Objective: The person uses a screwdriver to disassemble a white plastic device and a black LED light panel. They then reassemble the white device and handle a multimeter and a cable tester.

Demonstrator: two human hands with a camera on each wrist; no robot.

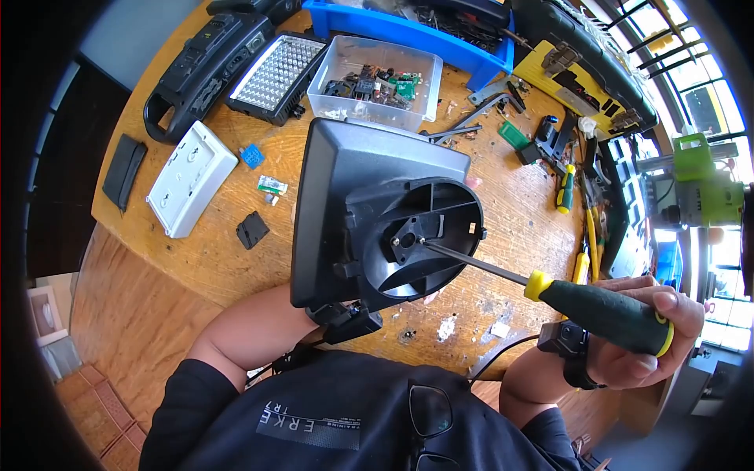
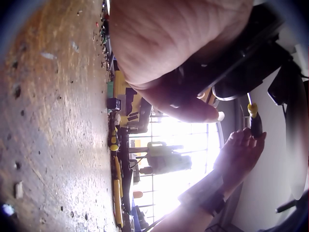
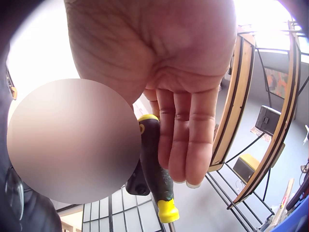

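A dark grey plastic housing (image 1: 322, 212) with an oval black base (image 1: 463, 208) is held up over the workbench, its ribbed underside facing the head camera. My left hand (image 2: 169, 43) grips the housing from behind; in the head view it is nearly all hidden, with only bits of fingertip at the edges. A screwdriver (image 1: 605, 310) with a green and yellow handle is held in my right hand (image 1: 628, 367), fingers along the handle's rear end. Its shaft slants left, and the tip meets a screw spot on the small mount (image 1: 408, 241) in the base's middle.
On the workbench (image 1: 267, 275) stand a clear bin (image 1: 377, 114) of small parts, an LED light panel (image 1: 276, 74), a white plastic case (image 1: 191, 180) and a blue tray (image 1: 463, 47). Loose tools, including another screwdriver (image 1: 565, 188), and a yellow toolbox (image 1: 577, 86) line the right.
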